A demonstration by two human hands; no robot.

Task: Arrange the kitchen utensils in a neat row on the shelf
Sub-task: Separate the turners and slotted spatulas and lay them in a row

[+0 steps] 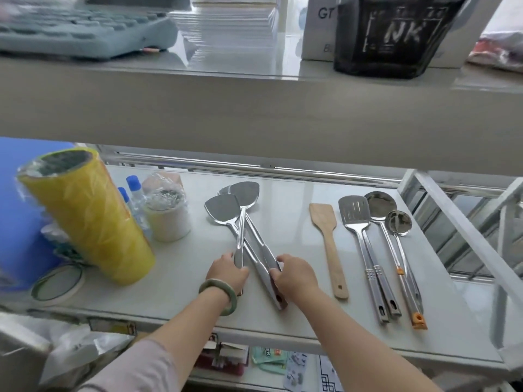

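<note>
On the white shelf [283,199], a pale wooden spatula [328,244], a slotted steel turner [357,219] and two steel ladles [392,219] already lie side by side. Three shiny steel spatulas [240,205] remain crossed in a heap. The left hand [226,271] and right hand [294,275] each grip their handles, seemingly to separate them.

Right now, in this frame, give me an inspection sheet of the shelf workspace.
Surface: white shelf, glossy.
Job's things: three steel turners crossed in a pile; wooden spatula, slotted turner, two ladles laid side by side.
Clutter: yellow tape stack, tape ring, blue-capped bottles, wrapped white cup.
Grippers: left hand and right hand grip turner handles.
Cables: nothing seen.
Surroundings: upper shelf with keyboard, black bag.
</note>
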